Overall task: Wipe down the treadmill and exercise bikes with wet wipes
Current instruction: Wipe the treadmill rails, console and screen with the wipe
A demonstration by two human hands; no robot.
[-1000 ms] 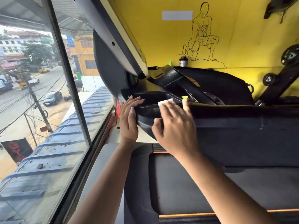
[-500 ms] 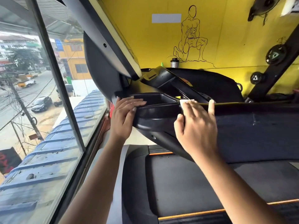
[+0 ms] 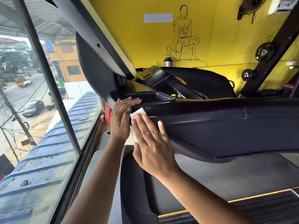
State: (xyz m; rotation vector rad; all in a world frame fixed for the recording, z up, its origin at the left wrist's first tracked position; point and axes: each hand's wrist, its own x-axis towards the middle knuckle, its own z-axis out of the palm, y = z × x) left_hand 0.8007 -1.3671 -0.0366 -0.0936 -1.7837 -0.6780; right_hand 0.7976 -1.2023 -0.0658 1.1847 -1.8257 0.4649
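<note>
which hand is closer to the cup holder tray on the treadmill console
Left. The left hand rests its fingertips on the rim of the cup holder tray; the right hand is lower, pressing the wet wipe against the treadmill console below it.

The wipe [image 3: 137, 113] is a small white folded square. It lies flat under the fingertips of the right hand [image 3: 152, 143], pressed against the front of the treadmill [image 3: 226, 126], and its free corner shows just beside the thumb of the left hand [image 3: 120, 118]. The treadmill's console is dark, smooth plastic and runs off to the right of both hands. A shallow recessed tray [image 3: 150, 95] sits just beyond the left fingertips. The grey belt [image 3: 226, 175], edged in orange, lies below the right wrist.
</note>
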